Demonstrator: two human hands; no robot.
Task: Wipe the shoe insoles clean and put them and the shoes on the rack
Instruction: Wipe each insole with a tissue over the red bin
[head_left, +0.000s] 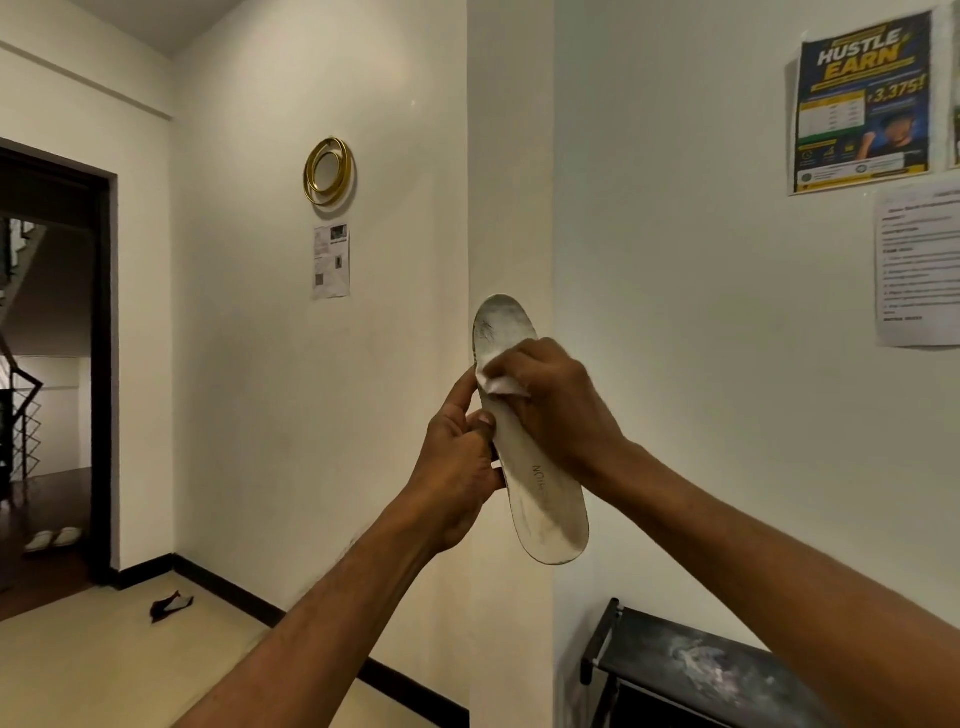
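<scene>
A white, smudged shoe insole (540, 499) is held up in front of the wall corner, toe end up. My left hand (457, 467) grips its left edge at the middle, thumb on the face. My right hand (556, 405) pinches a small white wipe (496, 383) and presses it on the insole's upper half. The dark shoe rack (691, 670) stands low at the right, its top shelf scuffed and bare. No shoes from the task are in view.
A wall corner juts out right behind the insole. A dark scrap (170, 605) lies on the floor at the left. A doorway (52, 364) opens at far left, with pale slippers (52, 539) beyond. Posters (862, 104) hang on the right wall.
</scene>
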